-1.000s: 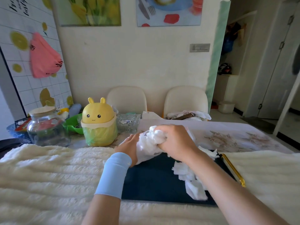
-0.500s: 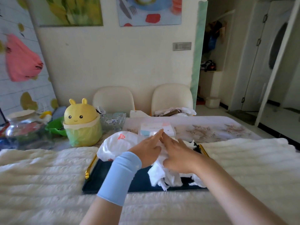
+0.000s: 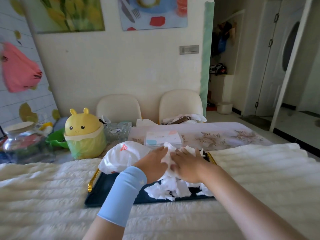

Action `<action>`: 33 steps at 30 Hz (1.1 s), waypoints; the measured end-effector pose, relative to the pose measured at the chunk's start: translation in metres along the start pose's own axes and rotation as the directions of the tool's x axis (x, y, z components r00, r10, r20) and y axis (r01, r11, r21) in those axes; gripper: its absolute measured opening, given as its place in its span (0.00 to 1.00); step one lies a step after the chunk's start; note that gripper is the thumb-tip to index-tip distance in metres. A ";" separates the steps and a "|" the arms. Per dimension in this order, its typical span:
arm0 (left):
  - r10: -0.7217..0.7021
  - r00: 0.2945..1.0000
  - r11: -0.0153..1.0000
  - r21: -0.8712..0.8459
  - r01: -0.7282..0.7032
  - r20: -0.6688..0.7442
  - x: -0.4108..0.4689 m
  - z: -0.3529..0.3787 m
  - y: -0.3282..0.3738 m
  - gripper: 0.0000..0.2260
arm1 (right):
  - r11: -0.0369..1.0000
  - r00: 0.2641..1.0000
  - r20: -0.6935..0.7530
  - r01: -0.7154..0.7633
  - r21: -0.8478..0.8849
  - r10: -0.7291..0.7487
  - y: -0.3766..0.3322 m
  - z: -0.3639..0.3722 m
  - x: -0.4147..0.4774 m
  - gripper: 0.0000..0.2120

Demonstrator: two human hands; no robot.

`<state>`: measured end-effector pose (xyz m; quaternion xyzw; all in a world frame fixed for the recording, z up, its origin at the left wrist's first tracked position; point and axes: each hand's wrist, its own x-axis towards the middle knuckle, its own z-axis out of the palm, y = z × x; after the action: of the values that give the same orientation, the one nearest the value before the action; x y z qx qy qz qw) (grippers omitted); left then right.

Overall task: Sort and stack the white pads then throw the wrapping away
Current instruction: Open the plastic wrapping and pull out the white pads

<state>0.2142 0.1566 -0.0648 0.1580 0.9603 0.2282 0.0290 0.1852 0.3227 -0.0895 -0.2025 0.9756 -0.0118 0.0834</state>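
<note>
In the head view, both hands meet just below the middle of the frame over a dark blue tray (image 3: 107,194) with gold handles, which lies on a fluffy white blanket (image 3: 43,187). The left hand (image 3: 152,164), its forearm in a light blue sleeve (image 3: 123,193), reaches forward with straight fingers that press against a crumpled white pad (image 3: 168,153) raised between the two hands. The right hand (image 3: 188,168) lies palm down, fingers spread and relaxed, on the heap of white pads (image 3: 173,189) piled loosely on the right half of the tray. Motion blur makes it hard to be sure, but neither hand seems to curl round anything. The wrapping (image 3: 123,156), a white plastic bag with a red mark, sits bunched at the tray's far left corner, touching the left hand's wrist side. Just beyond the hands is a flat white box (image 3: 162,138) on a patterned tablecloth. At left centre stands a yellow bunny-faced bin (image 3: 84,134) lined with a green bag, and a glass jar (image 3: 20,142) stands at the left edge.
</note>
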 end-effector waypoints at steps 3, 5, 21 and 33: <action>0.050 0.993 0.995 0.090 -0.041 -0.105 0.010 0.004 0.003 0.23 | 0.999 0.999 0.039 -0.020 0.026 0.019 0.001 -0.001 -0.002 0.29; 0.010 0.999 0.989 0.150 -0.003 -0.048 0.020 0.014 0.003 0.25 | 0.980 1.000 0.007 -0.024 0.200 0.023 0.007 -0.008 -0.009 0.27; -0.089 0.993 0.989 0.124 0.079 0.075 0.043 0.027 0.006 0.27 | 0.966 0.997 0.032 -0.075 0.248 0.069 0.024 -0.007 -0.007 0.31; -0.070 0.995 0.997 -0.050 0.067 -0.070 0.029 -0.045 -0.008 0.26 | 0.960 0.986 -0.162 0.016 0.278 0.031 -0.007 -0.046 0.003 0.25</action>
<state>0.1785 0.1404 -0.0277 0.1160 0.9598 0.2553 0.0063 0.1775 0.3144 -0.0443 -0.1834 0.9685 -0.1655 0.0301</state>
